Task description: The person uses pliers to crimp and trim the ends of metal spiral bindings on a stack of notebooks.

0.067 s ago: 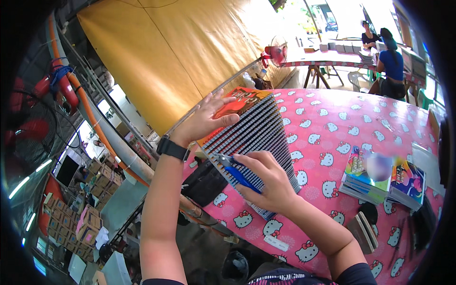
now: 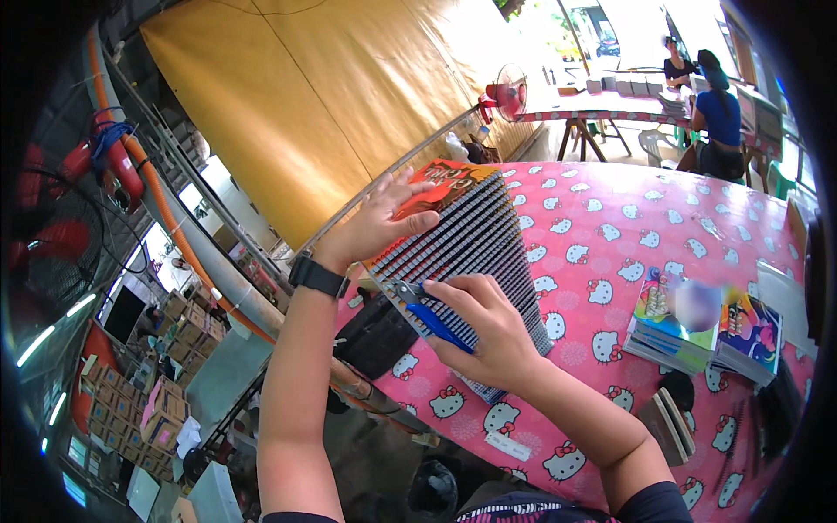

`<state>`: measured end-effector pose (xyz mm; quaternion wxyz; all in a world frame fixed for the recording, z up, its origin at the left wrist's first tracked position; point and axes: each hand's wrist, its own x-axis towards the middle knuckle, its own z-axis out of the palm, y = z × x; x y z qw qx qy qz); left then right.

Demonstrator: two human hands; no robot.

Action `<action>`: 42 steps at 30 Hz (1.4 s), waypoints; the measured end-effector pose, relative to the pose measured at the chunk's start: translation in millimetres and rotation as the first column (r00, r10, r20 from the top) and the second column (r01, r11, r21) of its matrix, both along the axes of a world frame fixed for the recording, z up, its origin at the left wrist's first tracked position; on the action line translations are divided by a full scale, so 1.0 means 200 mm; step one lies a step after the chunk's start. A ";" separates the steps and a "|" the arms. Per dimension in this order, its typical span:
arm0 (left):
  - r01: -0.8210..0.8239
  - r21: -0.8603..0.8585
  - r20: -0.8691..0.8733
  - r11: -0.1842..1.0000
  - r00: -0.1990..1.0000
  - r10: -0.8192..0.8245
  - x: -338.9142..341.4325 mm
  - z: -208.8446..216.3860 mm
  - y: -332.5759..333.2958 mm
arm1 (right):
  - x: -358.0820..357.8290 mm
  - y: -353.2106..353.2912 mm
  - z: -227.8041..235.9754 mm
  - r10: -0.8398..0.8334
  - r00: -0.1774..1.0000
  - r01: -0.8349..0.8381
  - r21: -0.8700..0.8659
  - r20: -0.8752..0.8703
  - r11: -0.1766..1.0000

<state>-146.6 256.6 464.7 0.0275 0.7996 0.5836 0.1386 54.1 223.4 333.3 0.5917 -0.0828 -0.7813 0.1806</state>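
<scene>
A tall stack of spiral-bound notebooks (image 2: 475,240) stands on the pink table, its wire-bound edges turned toward me. The top cover is orange with dark lettering. My left hand (image 2: 388,213) lies with spread fingers on that cover, near its left side. A dark watch (image 2: 318,275) is on the left wrist. My right hand (image 2: 493,327) is closed round a pair of blue-handled pliers (image 2: 440,327). Their metal jaws point left, at the ends of the bindings on the stack's near left side. Whether the jaws touch a wire cannot be made out.
Piles of colourful booklets (image 2: 671,336) sit at the right of the pink patterned tablecloth (image 2: 602,231). A black pouch (image 2: 377,336) lies left of the stack. Beyond the table's left edge runs a pole (image 2: 187,235). Two people work at a far table (image 2: 580,109).
My right hand and the pliers have shifted very slightly, the handles a touch to the left. The left hand and the stack look still.
</scene>
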 end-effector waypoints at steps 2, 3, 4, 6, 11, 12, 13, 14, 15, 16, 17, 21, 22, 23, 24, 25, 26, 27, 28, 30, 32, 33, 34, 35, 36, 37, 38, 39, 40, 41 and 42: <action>0.036 -0.040 0.109 0.999 0.994 -0.031 -0.02 -0.03 0.01 | -0.04 0.00 0.02 -0.062 0.998 0.062 0.021 0.001 0.998; 0.062 -0.058 0.198 0.996 0.979 -0.049 -0.04 -0.06 0.02 | -0.06 -0.01 0.03 -0.090 0.996 0.089 0.032 0.002 0.995; 0.088 -0.072 0.285 0.993 0.956 -0.064 -0.05 -0.07 0.03 | -0.06 -0.01 0.03 -0.104 0.995 0.103 0.031 0.012 0.994; 0.105 -0.072 0.331 0.992 0.941 -0.076 -0.04 -0.08 0.02 | -0.07 -0.02 0.03 -0.122 0.992 0.121 0.027 0.040 0.992; 0.111 -0.028 0.357 0.993 0.929 -0.094 0.00 -0.10 0.02 | -0.09 -0.03 0.02 0.240 0.971 -0.231 -0.340 -0.019 0.911; 0.111 -0.026 0.361 0.993 0.928 -0.094 0.00 -0.11 0.02 | -0.08 -0.03 0.03 0.502 0.853 -0.470 -0.630 -0.144 0.618; 0.111 -0.024 0.365 0.993 0.926 -0.095 -0.01 -0.11 0.00 | -0.07 -0.03 0.03 0.655 0.670 -0.589 -0.787 -0.349 0.183; 0.096 -0.016 0.344 0.995 0.935 -0.084 0.02 -0.09 -0.02 | -0.08 -0.01 0.02 0.640 0.489 -0.675 -0.722 -0.593 -0.152; 0.093 -0.014 0.308 0.996 0.948 -0.084 0.01 -0.10 -0.01 | -0.07 -0.02 0.02 0.606 0.383 -0.701 -0.647 -0.697 -0.300; 0.091 -0.011 0.273 0.996 0.958 -0.085 -0.02 -0.11 0.00 | -0.07 -0.04 0.03 0.614 0.454 -0.686 -0.693 -0.646 -0.223; 0.086 -0.005 0.229 0.996 0.970 -0.083 -0.01 -0.09 0.00 | -0.06 -0.06 0.05 0.619 0.515 -0.667 -0.731 -0.593 -0.144; 0.056 -0.094 0.290 0.994 0.957 -0.026 0.07 -0.05 -0.05 | -0.09 -0.07 -0.02 0.024 0.995 -0.001 -0.225 0.100 0.974; 0.051 -0.068 0.258 0.996 0.966 -0.032 0.07 -0.06 -0.04 | -0.09 -0.07 -0.03 -0.065 0.993 0.079 -0.146 0.102 0.986; 0.040 -0.047 0.222 0.998 0.975 -0.029 0.05 -0.06 -0.03 | -0.09 -0.08 -0.03 -0.146 0.985 0.153 -0.072 0.093 0.986; 0.031 -0.026 0.187 0.999 0.982 -0.026 0.03 -0.07 -0.03 | -0.08 -0.09 -0.03 -0.210 0.972 0.212 -0.017 0.103 0.977; 0.022 -0.023 0.203 0.999 0.979 -0.017 0.03 -0.08 -0.04 | -0.08 -0.09 -0.03 -0.206 0.973 0.208 -0.011 0.100 0.978; 0.017 -0.020 0.221 1.000 0.975 -0.012 0.03 -0.08 -0.04 | -0.08 -0.09 -0.03 -0.207 0.974 0.208 -0.003 0.097 0.978; 0.012 -0.017 0.239 1.000 0.971 -0.007 0.03 -0.08 -0.04 | -0.08 -0.09 -0.04 -0.207 0.974 0.207 0.004 0.095 0.978; 0.015 -0.022 0.217 1.000 0.976 -0.010 0.04 -0.08 -0.03 | -0.07 -0.08 -0.04 -0.103 0.990 0.109 -0.069 0.092 0.992; 0.015 -0.031 0.176 0.999 0.984 -0.010 0.04 -0.07 -0.04 | -0.06 -0.06 -0.04 0.110 0.992 -0.094 -0.211 0.067 0.973; 0.035 -0.032 0.201 0.999 0.979 -0.028 0.04 -0.07 -0.04 | -0.04 0.02 -0.04 0.665 0.665 -0.637 -0.724 -0.341 0.266; 0.047 -0.032 0.213 0.998 0.976 -0.039 0.04 -0.08 -0.03 | -0.04 0.04 -0.04 0.666 0.397 -0.666 -0.698 -0.632 -0.265; 0.034 -0.016 0.209 0.999 0.977 -0.030 0.03 -0.09 -0.03 | -0.06 0.05 -0.06 0.620 0.286 -0.649 -0.624 -0.730 -0.435; 0.019 0.002 0.202 1.000 0.979 -0.019 0.02 -0.10 -0.03 | -0.06 0.03 -0.06 0.642 0.372 -0.657 -0.679 -0.670 -0.328; 0.004 0.021 0.195 1.000 0.981 -0.008 0.01 -0.10 -0.02 | -0.06 0.00 -0.04 0.652 0.457 -0.653 -0.726 -0.605 -0.216; 0.008 0.019 0.206 1.000 0.979 -0.012 0.01 -0.11 -0.01 | -0.07 -0.03 -0.04 0.649 0.540 -0.637 -0.764 -0.537 -0.102; 0.010 0.016 0.213 1.000 0.977 -0.013 0.00 -0.10 -0.01 | -0.08 -0.05 -0.04 0.629 0.731 -0.551 -0.772 -0.264 0.316; 0.012 0.013 0.219 1.000 0.976 -0.014 0.00 -0.10 -0.01 | -0.07 -0.07 -0.05 0.471 0.879 -0.405 -0.645 -0.078 0.648; 0.011 0.018 0.216 1.000 0.976 -0.015 -0.01 -0.09 -0.01 | -0.06 -0.09 -0.06 0.234 0.971 -0.189 -0.430 0.054 0.883; 0.017 0.022 0.219 1.000 0.976 -0.021 -0.01 -0.10 0.00 | -0.05 -0.09 -0.08 -0.054 0.992 0.072 -0.161 0.117 0.984; 0.022 0.026 0.221 0.999 0.975 -0.027 -0.01 -0.11 0.01 | -0.05 -0.08 -0.10 -0.055 0.996 0.064 -0.122 0.075 0.990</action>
